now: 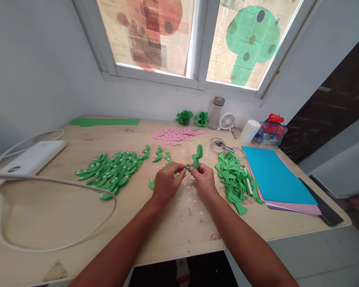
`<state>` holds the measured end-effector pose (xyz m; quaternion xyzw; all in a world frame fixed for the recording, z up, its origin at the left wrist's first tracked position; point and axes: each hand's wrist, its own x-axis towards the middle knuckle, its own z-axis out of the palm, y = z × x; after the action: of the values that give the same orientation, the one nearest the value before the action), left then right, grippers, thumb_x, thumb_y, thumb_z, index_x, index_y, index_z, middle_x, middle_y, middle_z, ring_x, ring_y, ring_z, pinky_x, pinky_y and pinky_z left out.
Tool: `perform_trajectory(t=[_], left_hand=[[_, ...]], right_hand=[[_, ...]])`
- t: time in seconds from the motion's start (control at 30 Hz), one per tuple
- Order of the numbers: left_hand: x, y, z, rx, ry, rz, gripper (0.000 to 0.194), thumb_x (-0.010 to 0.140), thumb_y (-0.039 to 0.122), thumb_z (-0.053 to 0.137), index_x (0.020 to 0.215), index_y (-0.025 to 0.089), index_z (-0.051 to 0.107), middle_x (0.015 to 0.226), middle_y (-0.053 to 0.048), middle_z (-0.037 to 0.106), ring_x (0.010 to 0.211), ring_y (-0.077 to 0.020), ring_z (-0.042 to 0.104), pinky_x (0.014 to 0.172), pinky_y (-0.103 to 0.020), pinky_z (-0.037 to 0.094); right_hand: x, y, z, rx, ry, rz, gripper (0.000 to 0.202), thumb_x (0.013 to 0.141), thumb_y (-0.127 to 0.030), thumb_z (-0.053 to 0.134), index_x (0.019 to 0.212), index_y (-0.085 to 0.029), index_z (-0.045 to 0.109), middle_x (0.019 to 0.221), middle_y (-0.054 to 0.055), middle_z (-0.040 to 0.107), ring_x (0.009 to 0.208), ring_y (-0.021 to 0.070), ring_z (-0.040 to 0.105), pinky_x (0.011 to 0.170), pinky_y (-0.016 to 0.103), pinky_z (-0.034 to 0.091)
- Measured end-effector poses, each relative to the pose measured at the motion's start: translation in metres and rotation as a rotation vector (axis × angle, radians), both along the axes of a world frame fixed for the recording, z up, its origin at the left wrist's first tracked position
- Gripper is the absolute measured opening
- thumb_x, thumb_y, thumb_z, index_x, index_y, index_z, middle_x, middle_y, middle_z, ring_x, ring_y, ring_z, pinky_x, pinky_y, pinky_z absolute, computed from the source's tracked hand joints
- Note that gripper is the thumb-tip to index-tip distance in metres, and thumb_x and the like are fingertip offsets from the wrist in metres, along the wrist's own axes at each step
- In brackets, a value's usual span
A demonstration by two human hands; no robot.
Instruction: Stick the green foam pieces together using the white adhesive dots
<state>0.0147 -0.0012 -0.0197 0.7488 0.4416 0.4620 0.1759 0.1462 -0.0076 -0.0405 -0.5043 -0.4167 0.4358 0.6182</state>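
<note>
Between my two hands, over the middle of the table, is a green curved foam or paper cutout (196, 157), its wavy end standing up. My right hand (204, 178) pinches it low down, with thumb and fingers closed. My left hand (168, 180) is closed too, its fingertips pinching the cutout's near left end. Several like cutouts with white tabs lie just beyond and partly under my left hand. A larger heap of green cutouts (115, 171) with white tabs spreads to the left. Green scraps (233, 179) are piled to the right of my right hand, a white pen (248, 182) on them.
Pink cutouts (178, 135) lie behind my hands, with tape rolls (217, 146) and scissors to their right. Two green paper flowers (184, 117), a bottle (216, 113) and a small fan (227, 120) line the wall. Blue sheets (279, 175) lie right; a white cable (62, 250) loops left.
</note>
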Motion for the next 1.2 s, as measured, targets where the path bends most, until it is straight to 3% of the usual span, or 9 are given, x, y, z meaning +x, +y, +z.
perform_trajectory(t=[0.47,1.2], left_hand=[[0.0001,0.0019,-0.0027,0.158,0.144,0.049,0.02,0.085,0.025,0.05,0.083,0.017,0.069,0.082,-0.007,0.072,0.078,-0.0214,0.066,0.07,-0.032,0.049],[-0.0005,-0.003,0.0053,-0.006,-0.045,0.067,0.018,0.078,0.025,0.053,0.077,0.018,0.07,0.077,-0.004,0.073,0.068,-0.0169,0.065,0.064,-0.026,0.049]], right_hand=[[-0.0036,0.0001,-0.0045,0.043,-0.083,-0.035,0.025,0.064,-0.036,0.068,0.073,-0.013,0.07,0.06,0.0,0.06,0.055,0.0123,0.047,0.053,0.024,0.035],[-0.004,-0.0048,0.0033,0.066,-0.107,0.008,0.023,0.066,-0.035,0.068,0.073,-0.013,0.072,0.061,0.0,0.062,0.057,0.0132,0.049,0.056,0.025,0.037]])
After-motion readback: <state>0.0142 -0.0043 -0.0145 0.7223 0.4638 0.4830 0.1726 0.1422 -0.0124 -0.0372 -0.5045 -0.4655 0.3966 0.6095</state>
